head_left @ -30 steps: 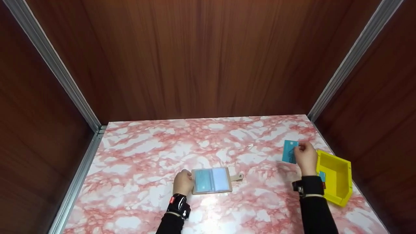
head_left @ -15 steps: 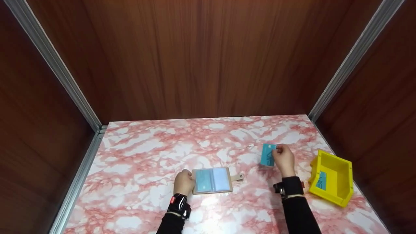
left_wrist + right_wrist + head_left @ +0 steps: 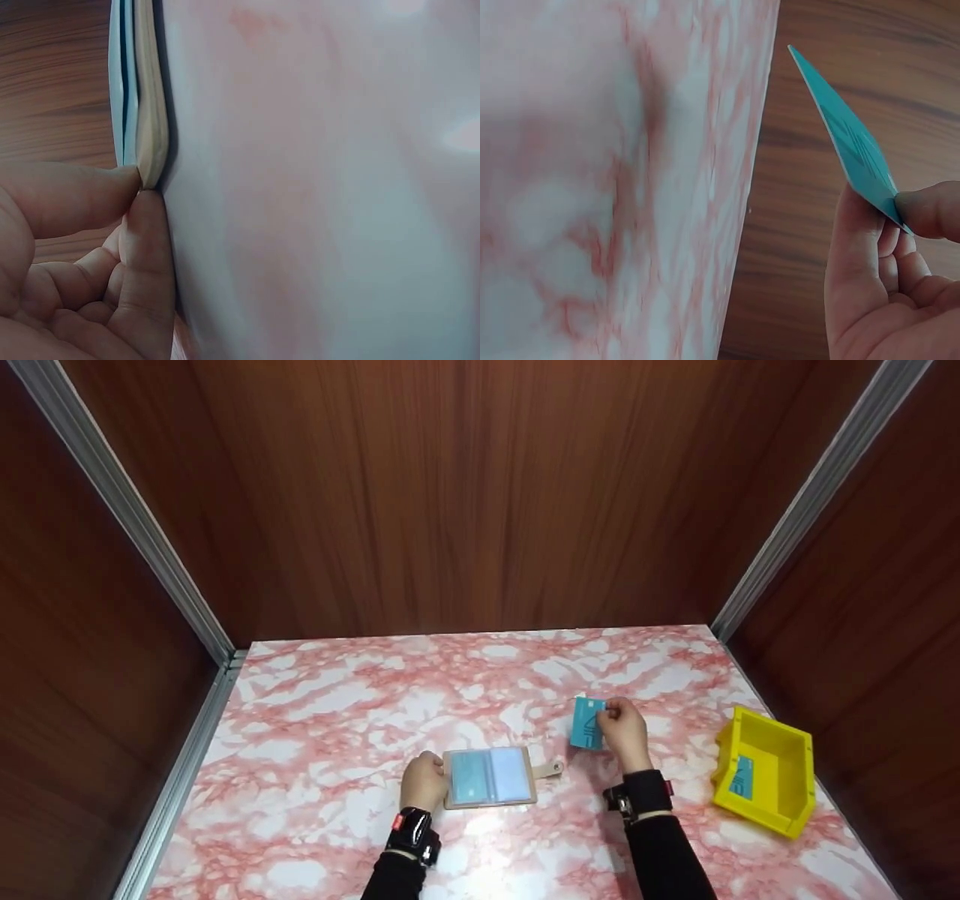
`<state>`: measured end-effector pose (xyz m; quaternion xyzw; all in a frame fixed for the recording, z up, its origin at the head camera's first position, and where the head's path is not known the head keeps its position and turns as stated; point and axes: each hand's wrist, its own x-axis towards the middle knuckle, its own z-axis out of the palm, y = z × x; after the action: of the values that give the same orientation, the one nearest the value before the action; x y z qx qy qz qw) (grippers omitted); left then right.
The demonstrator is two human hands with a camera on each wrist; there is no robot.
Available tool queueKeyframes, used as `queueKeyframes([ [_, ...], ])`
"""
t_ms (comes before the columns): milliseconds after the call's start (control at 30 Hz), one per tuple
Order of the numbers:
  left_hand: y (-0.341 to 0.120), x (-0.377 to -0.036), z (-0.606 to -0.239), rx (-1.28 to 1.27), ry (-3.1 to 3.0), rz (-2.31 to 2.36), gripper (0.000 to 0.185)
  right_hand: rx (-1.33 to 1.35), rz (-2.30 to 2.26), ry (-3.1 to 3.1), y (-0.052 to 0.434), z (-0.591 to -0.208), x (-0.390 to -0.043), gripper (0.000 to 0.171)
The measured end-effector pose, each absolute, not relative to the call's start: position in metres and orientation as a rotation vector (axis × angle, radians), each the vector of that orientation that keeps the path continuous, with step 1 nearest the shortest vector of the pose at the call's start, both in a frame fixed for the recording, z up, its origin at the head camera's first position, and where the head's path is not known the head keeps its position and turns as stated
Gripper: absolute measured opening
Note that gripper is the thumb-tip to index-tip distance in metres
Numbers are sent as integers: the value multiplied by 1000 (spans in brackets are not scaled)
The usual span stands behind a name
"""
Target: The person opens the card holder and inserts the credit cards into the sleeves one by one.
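A beige card holder (image 3: 491, 777) lies spread on the marble table (image 3: 360, 712), with clear sleeves and a blue card inside. My left hand (image 3: 424, 781) pinches its left edge; in the left wrist view thumb and fingers (image 3: 131, 202) grip the holder's edge (image 3: 150, 112). My right hand (image 3: 624, 732) holds a teal card (image 3: 587, 722) above the table, just right of the holder's strap (image 3: 547, 769). In the right wrist view the teal card (image 3: 847, 139) is pinched at one end by my right hand (image 3: 896, 217).
A yellow bin (image 3: 765, 771) stands at the table's right edge with another teal card (image 3: 742, 777) inside it. Brown wooden walls with metal corner strips enclose the table on three sides.
My right hand has carried the teal card leftward from beside the yellow bin toward the card holder. The left hand and the holder have stayed put.
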<state>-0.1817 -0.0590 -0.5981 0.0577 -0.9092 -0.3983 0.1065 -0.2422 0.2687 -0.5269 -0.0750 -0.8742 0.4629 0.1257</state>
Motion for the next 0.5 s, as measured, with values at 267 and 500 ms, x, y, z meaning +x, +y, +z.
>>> queueKeyframes([
  [267,-60,-183,-601,152,-2671,-1160,16,-201,1399,-2560,252,-531,-240,22],
  [500,-59,-183,-601,161,-2676,-1155,16,-157,1427,-2562,236,-537,-239,18],
])
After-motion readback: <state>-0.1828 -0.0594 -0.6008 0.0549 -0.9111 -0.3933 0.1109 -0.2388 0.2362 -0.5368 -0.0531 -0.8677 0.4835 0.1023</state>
